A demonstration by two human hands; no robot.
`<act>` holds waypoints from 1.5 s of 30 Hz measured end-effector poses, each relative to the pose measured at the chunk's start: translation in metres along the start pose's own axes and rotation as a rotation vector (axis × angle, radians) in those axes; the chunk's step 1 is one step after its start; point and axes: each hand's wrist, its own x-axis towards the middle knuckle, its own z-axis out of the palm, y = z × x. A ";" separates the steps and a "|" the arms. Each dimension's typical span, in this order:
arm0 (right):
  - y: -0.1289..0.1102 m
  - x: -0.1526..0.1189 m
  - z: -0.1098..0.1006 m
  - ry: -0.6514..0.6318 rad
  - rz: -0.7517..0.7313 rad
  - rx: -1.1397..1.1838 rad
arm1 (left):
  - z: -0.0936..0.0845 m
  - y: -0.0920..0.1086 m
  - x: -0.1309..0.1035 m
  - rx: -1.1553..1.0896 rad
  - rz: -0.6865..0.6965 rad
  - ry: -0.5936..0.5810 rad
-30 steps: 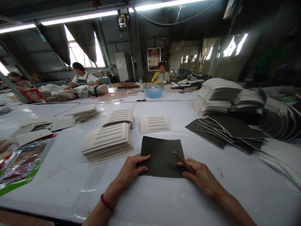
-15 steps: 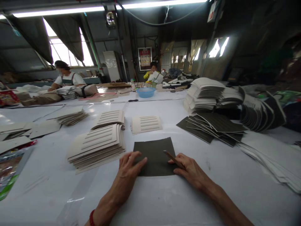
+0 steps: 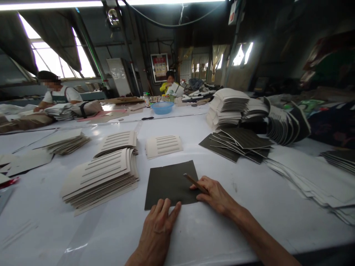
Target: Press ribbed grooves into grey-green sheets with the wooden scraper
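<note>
Long white table [image 3: 194,236], glossy cover, runs the full width of the view. Right side: tall stacks of pale cut cards [image 3: 229,107], with a fan of dark sheets [image 3: 238,144] spread just in front of them. Left of centre: a thick pile of slotted pale cards [image 3: 102,177], a smaller pile behind it [image 3: 118,142], and a low one [image 3: 163,145] beside that. Far end: blue basin [image 3: 162,107], and two other people seated at work.

Near edge, centre: a single dark sheet [image 3: 169,183] lies flat on the table, between the slotted pile and the fan of dark sheets.

Left hand [image 3: 158,227]: open, palm down, fingers stretched, fingertips resting on the sheet's near edge.

Right hand [image 3: 216,195]: closed around a thin brown stick [image 3: 194,182], resting on the sheet's near right corner; the stick's tip points up-left over the sheet.
</note>
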 end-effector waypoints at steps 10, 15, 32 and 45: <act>0.005 0.005 -0.003 0.020 0.058 0.031 | 0.004 0.022 0.021 -0.014 -0.009 0.025; 0.009 0.004 -0.008 0.014 0.067 0.063 | 0.018 0.032 0.027 -0.034 0.109 0.089; -0.008 -0.059 0.019 0.273 -0.066 -0.259 | -0.020 0.017 0.060 -0.198 0.040 -0.034; 0.013 -0.063 0.053 0.399 -0.305 -0.609 | -0.012 -0.044 0.189 -0.365 0.003 0.041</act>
